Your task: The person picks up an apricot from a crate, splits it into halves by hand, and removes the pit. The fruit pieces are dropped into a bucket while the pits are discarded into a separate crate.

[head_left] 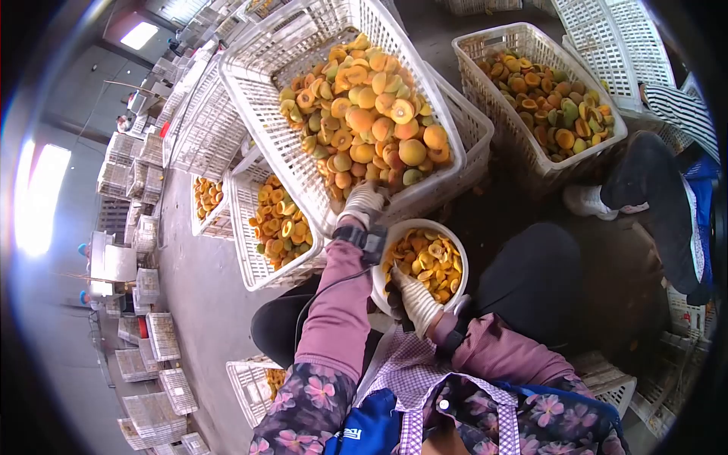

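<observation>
My left hand (364, 203), in a white knit glove, reaches over the near edge of a white plastic crate (254, 91) and touches the fruit. Its fingertips are blurred among the apricots (364, 114), which look like a mix of whole fruits and halves. My right hand (415, 302), also gloved, is curled at the near left side of a white bucket (464, 254). Dark fingertips show there, and what they hold, if anything, I cannot make out. Inside the bucket lie orange-yellow apricot halves (432, 262).
Another crate (523, 144) of apricots stands at the right, near a seated person's leg (644, 182). More filled crates (246, 258) sit left of the main one. Stacks of crates (152, 409) line the floor farther left. My knee (523, 273) is beside the bucket.
</observation>
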A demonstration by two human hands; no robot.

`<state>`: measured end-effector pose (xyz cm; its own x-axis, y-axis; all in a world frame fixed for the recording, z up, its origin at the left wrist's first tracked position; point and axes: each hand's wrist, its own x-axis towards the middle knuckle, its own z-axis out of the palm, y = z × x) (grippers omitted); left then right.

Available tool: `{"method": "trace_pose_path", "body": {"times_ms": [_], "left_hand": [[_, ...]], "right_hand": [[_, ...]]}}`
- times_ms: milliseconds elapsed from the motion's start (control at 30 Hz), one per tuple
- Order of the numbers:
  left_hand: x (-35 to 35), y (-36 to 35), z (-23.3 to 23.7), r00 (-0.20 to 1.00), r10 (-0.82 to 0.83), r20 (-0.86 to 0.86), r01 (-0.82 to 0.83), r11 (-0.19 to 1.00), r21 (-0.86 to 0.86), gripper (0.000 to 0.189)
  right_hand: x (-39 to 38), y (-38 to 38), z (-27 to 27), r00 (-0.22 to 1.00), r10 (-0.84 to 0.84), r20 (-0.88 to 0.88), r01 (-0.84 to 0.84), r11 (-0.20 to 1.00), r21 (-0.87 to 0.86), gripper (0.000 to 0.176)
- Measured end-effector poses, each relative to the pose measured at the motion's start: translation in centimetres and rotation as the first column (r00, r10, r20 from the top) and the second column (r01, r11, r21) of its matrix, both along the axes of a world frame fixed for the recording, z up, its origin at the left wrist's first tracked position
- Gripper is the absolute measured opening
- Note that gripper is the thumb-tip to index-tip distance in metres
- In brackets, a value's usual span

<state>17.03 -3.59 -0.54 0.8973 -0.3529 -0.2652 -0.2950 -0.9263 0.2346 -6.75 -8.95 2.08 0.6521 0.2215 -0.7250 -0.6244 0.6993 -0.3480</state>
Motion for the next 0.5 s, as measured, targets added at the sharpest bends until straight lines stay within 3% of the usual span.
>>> {"method": "trace_pose_path", "body": {"times_ms": [33,133,200,233,300,333,367,433,467,500], "left_hand": [[0.7,-1.5,1.0,0.993,0.083,-0.085,-0.075,0.993,0.094,0.051],[1.0,-1.1,0.9,0.975,0.138,-0.173,-0.115,0.984,0.139,0.054],[1.6,1.1,-2.2,0.999,0.033,0.006,-0.033,0.999,0.014,0.050],[1.8,1.7,-2.8,0.999,0.031,0.008,-0.031,0.999,0.019,0.050],[1.8,2.7,-3.5,0.979,0.018,-0.205,-0.066,0.971,-0.228,0.050],[1.4,3.1,-3.8,0.980,0.022,-0.198,-0.068,0.971,-0.230,0.050],[0.7,3.6,-4.0,0.965,0.017,-0.261,-0.145,0.866,-0.479,0.043],[-1.5,4.4,-4.5,0.929,-0.057,-0.366,-0.298,0.472,-0.829,0.027],[-5.2,3.6,-0.7,0.993,-0.118,0.009,0.073,0.548,-0.833,0.027],[-9.5,2.4,3.2,0.904,-0.214,0.370,0.422,0.587,-0.691,0.027]], "right_hand": [[0.3,0.0,-0.3,1.000,-0.002,-0.001,0.002,1.000,-0.011,0.039],[0.4,0.4,-0.7,0.999,-0.003,0.048,0.006,0.999,-0.052,0.041],[0.5,0.3,-0.7,0.997,-0.004,0.072,0.009,0.997,-0.076,0.041],[0.4,0.4,-0.8,0.996,-0.007,0.086,0.016,0.995,-0.102,0.041],[0.2,0.2,-0.7,0.994,0.010,0.110,0.002,0.994,-0.110,0.042],[0.2,0.0,-0.6,0.993,0.005,0.122,0.010,0.993,-0.121,0.041],[0.2,-0.1,-0.6,0.991,0.000,0.136,0.018,0.991,-0.133,0.041],[0.6,0.4,-3.4,0.968,-0.045,0.247,0.102,0.970,-0.222,0.036],[0.8,0.5,-4.0,0.925,-0.087,0.369,0.220,0.916,-0.335,0.035],[0.8,0.3,-4.3,0.867,-0.113,0.485,0.347,0.836,-0.424,0.035]]}}
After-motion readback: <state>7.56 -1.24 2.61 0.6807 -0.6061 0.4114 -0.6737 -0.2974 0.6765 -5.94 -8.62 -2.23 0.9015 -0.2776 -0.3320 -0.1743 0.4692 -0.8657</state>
